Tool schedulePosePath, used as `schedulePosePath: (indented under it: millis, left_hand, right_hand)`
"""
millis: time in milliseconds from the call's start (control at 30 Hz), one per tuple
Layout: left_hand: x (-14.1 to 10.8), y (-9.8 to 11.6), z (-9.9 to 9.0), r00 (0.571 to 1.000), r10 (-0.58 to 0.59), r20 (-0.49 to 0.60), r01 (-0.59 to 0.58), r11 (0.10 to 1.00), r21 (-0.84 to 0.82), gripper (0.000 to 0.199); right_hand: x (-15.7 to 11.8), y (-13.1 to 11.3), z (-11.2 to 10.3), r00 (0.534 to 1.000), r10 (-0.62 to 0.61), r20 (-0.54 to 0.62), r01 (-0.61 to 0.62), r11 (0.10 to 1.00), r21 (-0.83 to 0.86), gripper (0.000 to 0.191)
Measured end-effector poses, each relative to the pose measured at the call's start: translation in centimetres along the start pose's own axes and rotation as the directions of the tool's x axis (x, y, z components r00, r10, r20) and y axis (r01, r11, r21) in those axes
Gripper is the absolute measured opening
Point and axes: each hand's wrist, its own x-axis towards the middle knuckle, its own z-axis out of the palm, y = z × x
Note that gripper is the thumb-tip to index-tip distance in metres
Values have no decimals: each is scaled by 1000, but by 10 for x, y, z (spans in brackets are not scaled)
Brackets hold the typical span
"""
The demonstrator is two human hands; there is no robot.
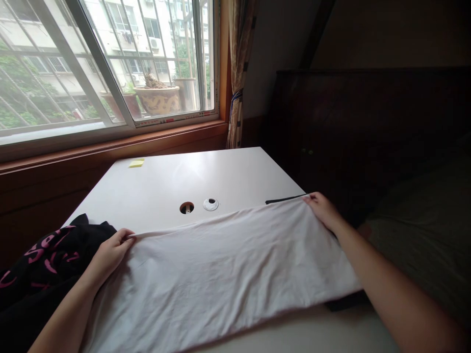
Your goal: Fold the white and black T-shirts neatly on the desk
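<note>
A white cloth garment [228, 269], perhaps a shirt, is stretched sideways over the near part of the table. My left hand [116, 247] pinches its far left corner between thumb and fingers. At the far right corner, my right hand [322, 208] grips the same edge, so that edge runs nearly straight between both hands. Soft wrinkles cross the fabric. Dark cloth [348, 300] shows from under it on the right side, and a thin dark strip shows behind its far right edge.
A black garment with pink lettering [55, 255] lies heaped at the left. The white table [221, 171] has a cable hole [187, 208], a round white cap [211, 204] and yellow sticky notes [136, 163]. Beyond are a barred window and a curtain [237, 73]; dark furniture stands right.
</note>
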Motion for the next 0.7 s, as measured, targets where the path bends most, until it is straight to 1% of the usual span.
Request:
schedulePosePath:
  millis: [67, 133, 233, 267, 333, 367, 433, 500, 533, 567, 600, 633, 667, 700]
  left_hand:
    - [1, 1, 3, 999, 18, -35, -15, 996, 92, 30]
    - [1, 0, 6, 998, 38, -45, -31, 990, 138, 28]
    - [0, -5, 9, 997, 61, -49, -49, 977, 206, 27]
    - [-2, -7, 10, 995, 84, -59, -67, 969, 239, 27]
    - [-5, -7, 10, 979, 178, -104, -135, 935, 329, 30]
    - [-8, -5, 10, 961, 244, -128, -179, 907, 382, 32]
    - [-15, 7, 9, 917, 372, -147, -262, 836, 483, 40]
    - [-22, 27, 14, 873, 477, -104, -356, 766, 535, 45]
    - [-26, 39, 19, 852, 520, -65, -410, 739, 534, 47]
    - [-29, 52, 27, 827, 562, -21, -473, 715, 515, 49]
    - [-32, 64, 37, 806, 591, 28, -527, 695, 488, 51]
    - [-35, 75, 49, 793, 604, 76, -566, 685, 460, 53]
    - [-37, 83, 62, 791, 600, 123, -586, 683, 437, 54]
    - [-39, 90, 74, 793, 584, 176, -597, 684, 418, 56]
  right_hand:
    - [2, 0, 9, 999, 30, 21, -29, 999, -28, 31]
    - [4, -1, 14, 998, 51, 29, -48, 996, -72, 31]
    - [3, -6, 15, 997, 65, 48, -57, 985, -164, 32]
    - [2, -8, 14, 996, 78, 47, -67, 977, -202, 32]
    - [-2, -12, 12, 997, 77, 30, -65, 957, -282, 34]
    - [-5, -15, 10, 999, 45, 8, -40, 946, -322, 35]
    - [-14, -24, 9, 995, -87, -57, 57, 913, -404, 39]
    - [-26, -39, 10, 962, -254, -101, 181, 867, -464, 41]
    - [-33, -49, 12, 940, -331, -87, 255, 846, -468, 41]
    - [-41, -59, 15, 916, -399, -41, 341, 827, -447, 41]
    - [-49, -69, 19, 885, -463, 38, 438, 805, -400, 42]
    - [-57, -78, 23, 841, -522, 142, 537, 776, -332, 43]
    - [-64, -85, 28, 784, -568, 250, 619, 742, -256, 44]
    - [-71, -89, 33, 725, -597, 343, 676, 713, -186, 45]
